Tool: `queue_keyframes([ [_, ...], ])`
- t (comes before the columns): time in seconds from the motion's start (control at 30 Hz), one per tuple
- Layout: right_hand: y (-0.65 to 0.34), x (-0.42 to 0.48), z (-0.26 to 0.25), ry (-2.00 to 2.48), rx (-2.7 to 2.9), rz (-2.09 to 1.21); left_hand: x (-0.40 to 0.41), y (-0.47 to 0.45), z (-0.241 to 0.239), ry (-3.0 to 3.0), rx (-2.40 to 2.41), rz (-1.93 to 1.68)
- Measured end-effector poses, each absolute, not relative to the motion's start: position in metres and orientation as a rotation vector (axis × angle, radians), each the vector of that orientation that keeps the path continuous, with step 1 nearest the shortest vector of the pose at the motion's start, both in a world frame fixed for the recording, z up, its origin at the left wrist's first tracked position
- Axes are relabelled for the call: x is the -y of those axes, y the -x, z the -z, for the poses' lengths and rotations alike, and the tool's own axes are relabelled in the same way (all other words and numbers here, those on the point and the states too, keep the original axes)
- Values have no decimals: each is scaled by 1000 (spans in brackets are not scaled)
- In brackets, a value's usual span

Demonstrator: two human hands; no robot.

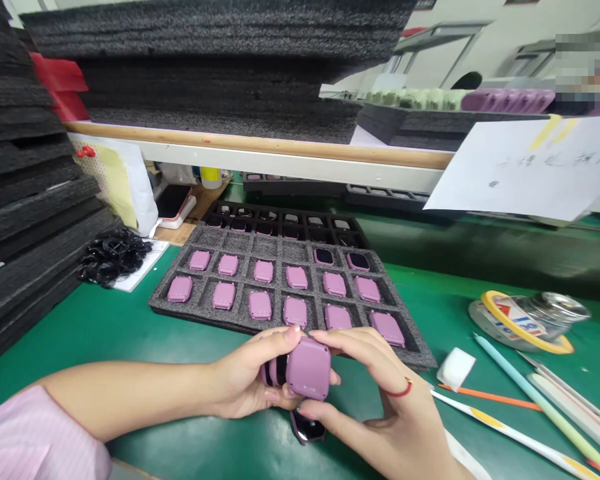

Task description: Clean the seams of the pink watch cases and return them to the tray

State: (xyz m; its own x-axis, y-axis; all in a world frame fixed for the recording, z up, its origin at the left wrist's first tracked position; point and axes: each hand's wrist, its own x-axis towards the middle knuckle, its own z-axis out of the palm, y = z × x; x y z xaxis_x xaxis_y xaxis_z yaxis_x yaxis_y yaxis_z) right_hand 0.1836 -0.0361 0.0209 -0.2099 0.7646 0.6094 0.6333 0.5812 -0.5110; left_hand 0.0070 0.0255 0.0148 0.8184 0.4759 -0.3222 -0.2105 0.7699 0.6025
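Note:
My left hand [243, 383] is closed around a small stack of purple smartwatch cases [309, 368], some with dark glass showing between them. On the front case, my right hand [387, 393] has its thumb at the lower edge and its fingers at the top corner. Just beneath, a watch case with a shiny black screen [307, 430] shows partly, close to my right thumb; whether it is held or lies on the table I cannot tell. Beyond my hands is a black foam tray [294, 251], its cells holding several purple cases [260, 305] back up and two screen up.
At right lie a white block [457, 368], several pens [520, 387] and a glass jar with a yellow ring [525, 320]. Black bands [115, 257] are heaped at left. Stacked foam [25, 167] flanks the green table; a shelf [260, 150] with a hanging paper [525, 167] spans above.

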Motion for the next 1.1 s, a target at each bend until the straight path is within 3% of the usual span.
queue_keyframes([
  [0.27,-195,19,-27,1115,1967,-103,-25,-6,-16,-529,-442,-402],
  [0.43,-218,-50,-29,1514,1822,-102,-25,-5,-14,-604,-469,-380],
  [0.7,-204,-144,-2,1597,1971,-165,-30,-2,-9,-817,-426,-386],
  [0.83,-200,-125,-7,1538,1903,-228,-31,-3,-10,-819,-453,-399],
  [1.1,-177,6,-30,1052,1992,-314,-34,-5,-11,-557,-437,-428],
])
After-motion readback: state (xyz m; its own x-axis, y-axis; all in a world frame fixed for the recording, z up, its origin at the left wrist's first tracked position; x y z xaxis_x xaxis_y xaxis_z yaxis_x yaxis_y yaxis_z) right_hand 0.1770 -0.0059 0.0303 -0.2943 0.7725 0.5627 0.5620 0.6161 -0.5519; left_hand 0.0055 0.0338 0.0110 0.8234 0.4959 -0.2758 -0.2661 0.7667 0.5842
